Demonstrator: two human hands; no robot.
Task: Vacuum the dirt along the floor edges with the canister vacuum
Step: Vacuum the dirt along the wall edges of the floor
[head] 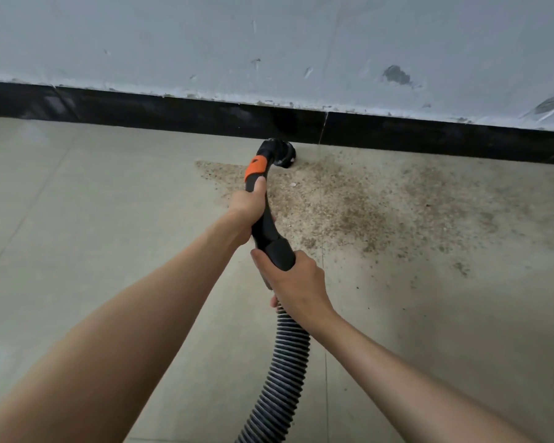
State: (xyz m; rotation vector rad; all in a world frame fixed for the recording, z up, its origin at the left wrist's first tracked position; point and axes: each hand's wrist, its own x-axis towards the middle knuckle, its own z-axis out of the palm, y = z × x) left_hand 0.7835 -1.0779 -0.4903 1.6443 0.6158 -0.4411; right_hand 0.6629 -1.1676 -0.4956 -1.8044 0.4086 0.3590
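Note:
A black vacuum handle point(266, 225) with an orange band point(256, 167) ends in a round black nozzle point(280, 153) set on the floor against the black skirting point(173, 113). My left hand point(248, 206) grips the handle just below the orange band, thumb along the tube. My right hand point(296, 279) grips the lower cuff where the ribbed grey hose point(285, 372) joins. Brown gritty dirt point(349, 203) spreads over the tiles to the right of the nozzle, with a smaller patch to its left. The canister is out of view.
A pale grey wall point(269, 43) with scuffs and dark marks rises above the skirting. Beige floor tiles point(77, 219) stretch left and toward me. The hose trails down to the bottom edge of the view between my arms.

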